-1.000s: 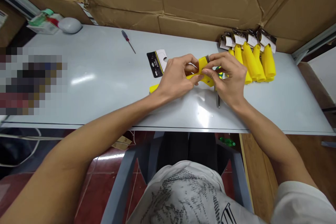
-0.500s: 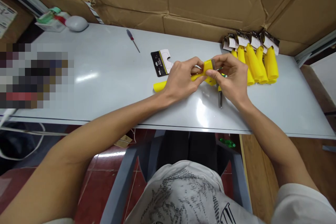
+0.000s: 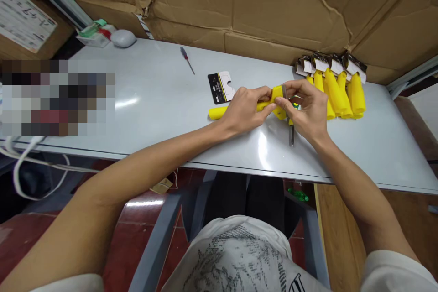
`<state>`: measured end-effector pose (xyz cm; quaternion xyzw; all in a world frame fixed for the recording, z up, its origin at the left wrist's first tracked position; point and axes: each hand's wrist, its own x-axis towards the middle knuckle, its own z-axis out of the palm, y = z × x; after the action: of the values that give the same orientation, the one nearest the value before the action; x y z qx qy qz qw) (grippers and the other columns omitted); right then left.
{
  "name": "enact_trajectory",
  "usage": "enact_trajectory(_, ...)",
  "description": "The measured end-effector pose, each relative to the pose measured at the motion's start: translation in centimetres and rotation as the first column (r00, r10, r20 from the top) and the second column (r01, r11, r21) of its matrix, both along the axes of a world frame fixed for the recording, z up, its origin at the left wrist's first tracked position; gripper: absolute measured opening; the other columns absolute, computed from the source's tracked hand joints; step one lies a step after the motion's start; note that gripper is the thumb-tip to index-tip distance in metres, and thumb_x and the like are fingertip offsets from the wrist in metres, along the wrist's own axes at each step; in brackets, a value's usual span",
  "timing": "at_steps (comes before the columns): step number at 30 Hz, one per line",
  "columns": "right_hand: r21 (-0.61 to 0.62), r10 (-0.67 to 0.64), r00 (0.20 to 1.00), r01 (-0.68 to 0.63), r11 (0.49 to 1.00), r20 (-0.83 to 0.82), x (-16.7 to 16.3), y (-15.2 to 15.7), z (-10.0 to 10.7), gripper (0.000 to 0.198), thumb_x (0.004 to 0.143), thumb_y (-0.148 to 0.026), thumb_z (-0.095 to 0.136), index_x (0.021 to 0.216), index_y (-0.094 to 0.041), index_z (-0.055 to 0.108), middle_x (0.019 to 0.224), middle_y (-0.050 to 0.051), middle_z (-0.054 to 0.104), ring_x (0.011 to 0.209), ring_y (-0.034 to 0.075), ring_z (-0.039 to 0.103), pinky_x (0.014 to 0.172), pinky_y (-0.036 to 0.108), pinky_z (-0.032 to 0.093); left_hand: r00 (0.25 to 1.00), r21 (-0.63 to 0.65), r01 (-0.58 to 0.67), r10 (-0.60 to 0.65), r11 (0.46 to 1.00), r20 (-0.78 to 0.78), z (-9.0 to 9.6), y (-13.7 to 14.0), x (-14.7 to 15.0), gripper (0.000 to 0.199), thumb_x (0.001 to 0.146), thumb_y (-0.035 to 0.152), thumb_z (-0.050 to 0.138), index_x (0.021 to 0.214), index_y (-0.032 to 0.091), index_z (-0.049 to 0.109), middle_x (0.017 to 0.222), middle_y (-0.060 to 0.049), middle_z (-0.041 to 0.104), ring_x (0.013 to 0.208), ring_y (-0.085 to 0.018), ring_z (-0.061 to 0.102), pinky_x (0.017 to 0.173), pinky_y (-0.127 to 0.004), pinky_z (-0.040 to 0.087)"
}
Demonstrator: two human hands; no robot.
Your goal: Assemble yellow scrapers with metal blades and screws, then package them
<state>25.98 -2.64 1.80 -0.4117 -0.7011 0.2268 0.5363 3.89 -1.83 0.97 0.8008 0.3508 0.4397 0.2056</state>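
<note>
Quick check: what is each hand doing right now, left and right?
Left hand: closed on the yellow handle.
Right hand: closed, pinching the same yellow handle at its far end.

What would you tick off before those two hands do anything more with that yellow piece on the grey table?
1. Left hand grips the yellow piece: ok, fingers closed on it.
2. Right hand also holds the yellow piece, at the end with the metal band: ok.
3. Black and white card within reach: ok, lying flat just behind the left hand.
4. Row of finished yellow pieces out of the way: ok, lined up at the right near the cardboard wall.
5. Metal tool under the right hand: cannot tell what it is, mostly hidden.
6. Small screwdriver clear of the hands: ok, well apart on the table.
</note>
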Motion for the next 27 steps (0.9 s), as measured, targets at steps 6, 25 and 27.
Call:
enact_trajectory(6,0.006,0.043,0.998,-0.043,0.999,-0.054,-0.2,0.3,-0.3,0.045,0.098,-0.07,0.098,0.109,-0.028,0.086,0.099,0.001,0.083,0.086,0.016,0.076,0.074,0.03,0.065,0.996,0.017,0.086,-0.085,0.996,-0.037,0.6,1.9,-1.3,0.05,0.116,0.067,0.068,0.095,0.023,0.08,0.085,-0.003,0.082,0.073,-0.019,0.07,0.079,-0.035,0.058)
enact_trajectory(25,0.053,0.076,0.451,-0.267,0.962,0.889,-0.6,0.6,-1.3,0.045,0.115,0.0,0.049,0.118,-0.012,0.092,0.125,0.02,0.089,0.117,0.033,0.08,0.095,0.048,0.068,0.959,0.656,-0.031,0.208,0.754,-0.194,-1.9,10.6,-7.1,0.031,0.129,0.046,0.047,0.124,0.026,0.07,0.121,-0.014,0.082,0.114,-0.034,0.085,0.097,-0.053,0.068)
enact_trajectory(27,0.078,0.034,0.455,-0.224,0.971,0.89,0.3,0.6,-0.8,0.044,0.115,-0.001,0.049,0.115,-0.012,0.091,0.118,0.02,0.087,0.113,0.034,0.078,0.088,0.046,0.063,0.958,0.742,0.023,0.196,0.67,-0.207,-2.2,10.7,-6.9,0.02,0.126,0.036,0.051,0.124,0.029,0.07,0.122,-0.012,0.083,0.11,-0.033,0.086,0.091,-0.053,0.069)
